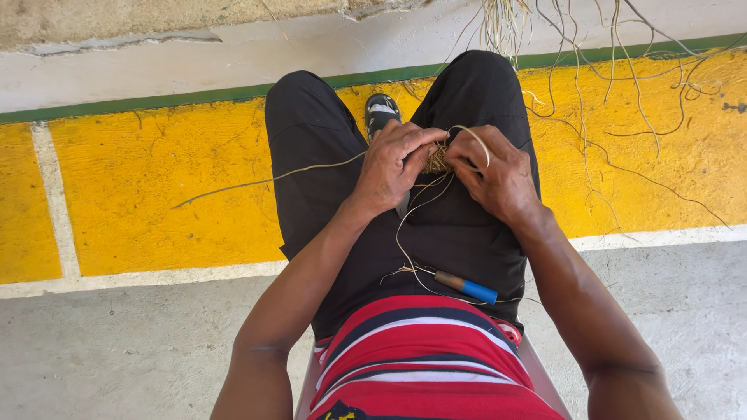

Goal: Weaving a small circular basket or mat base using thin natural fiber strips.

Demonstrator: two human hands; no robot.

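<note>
Straw weave (437, 159) between both hands' fingertip grips

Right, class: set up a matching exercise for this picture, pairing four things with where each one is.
Things:
1. small woven straw piece
2. blue-tipped tool
3. loose fibre bundle
4. sandalled foot

Places:
A. lying on the lap
B. between the knees, on the floor
C. pinched between both hands
D. top of frame, by the wall

Pairs: 1-C, 2-A, 3-D, 4-B
</note>
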